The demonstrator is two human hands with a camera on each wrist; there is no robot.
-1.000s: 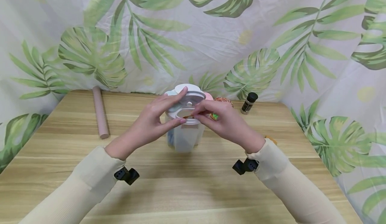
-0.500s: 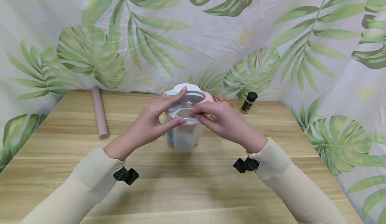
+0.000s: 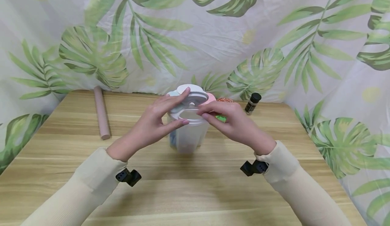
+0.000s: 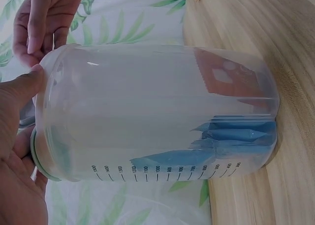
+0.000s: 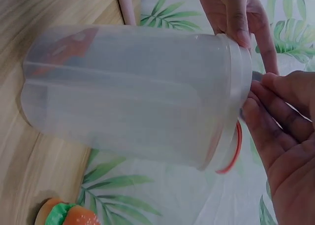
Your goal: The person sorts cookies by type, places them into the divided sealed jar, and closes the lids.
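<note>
A tall clear storage container (image 3: 187,139) with divided compartments stands upright on the table. Its white flip cap (image 3: 196,99) is raised, exposing an oval opening. My left hand (image 3: 155,119) grips the top, thumb on the near rim and a finger against the raised cap. Just right of the opening hovers my right hand (image 3: 233,121), its fingers loosely bent with nothing visible between them. Through the wall in the left wrist view, an orange-red packet (image 4: 226,77) lies at the bottom of one compartment; blue packets (image 4: 236,136) fill part of another.
A pink rolling pin (image 3: 102,114) lies at the left. Back right stands a black-capped spice jar (image 3: 252,103). A toy hamburger (image 5: 69,215) sits right of the container, partly hidden in the head view. Patterned cloth (image 3: 152,50) hangs behind the table.
A small brownish-orange piece pinched by my right hand at the opening one second ago is gone from the fingers. That hand has shifted slightly right; the left hand stays put.
</note>
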